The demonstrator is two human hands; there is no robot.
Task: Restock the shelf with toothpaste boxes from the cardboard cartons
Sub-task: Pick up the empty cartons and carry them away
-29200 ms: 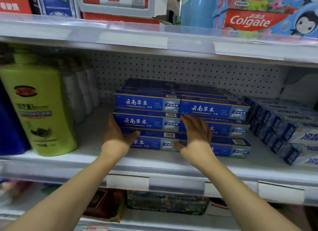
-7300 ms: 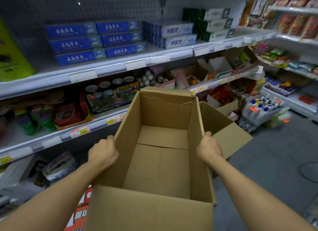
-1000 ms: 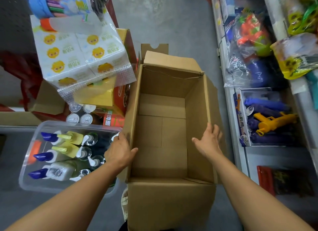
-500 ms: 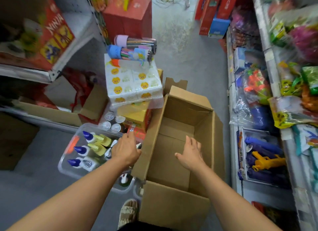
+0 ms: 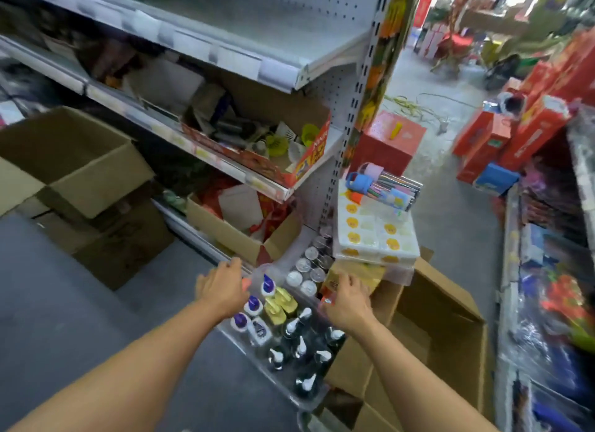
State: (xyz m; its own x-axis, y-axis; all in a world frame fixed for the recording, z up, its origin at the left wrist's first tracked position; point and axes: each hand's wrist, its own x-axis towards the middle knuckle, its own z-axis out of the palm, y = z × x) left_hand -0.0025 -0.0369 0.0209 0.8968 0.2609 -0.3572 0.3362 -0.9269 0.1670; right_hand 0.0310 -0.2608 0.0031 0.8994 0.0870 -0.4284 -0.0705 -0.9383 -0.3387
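Left hand point(image 5: 222, 286): empty, fingers loosely spread over clear bin point(image 5: 283, 389)
Right hand point(image 5: 346, 299): empty, relaxed, beside open carton point(image 5: 450, 328)

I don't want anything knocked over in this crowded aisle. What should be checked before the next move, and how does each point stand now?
1. Left hand free: ok, fingers spread, holding nothing, at the far edge of the clear bin.
2. Right hand free: ok, open above the bin's right edge.
3. Carton set down: ok, on the floor, neither hand on it.
4. Carton emptied: cannot tell, inside only partly visible.
5. Bottles in the bin upright: ok.
6. Tissue pack stack steady: cannot tell, a pen case lies on top.
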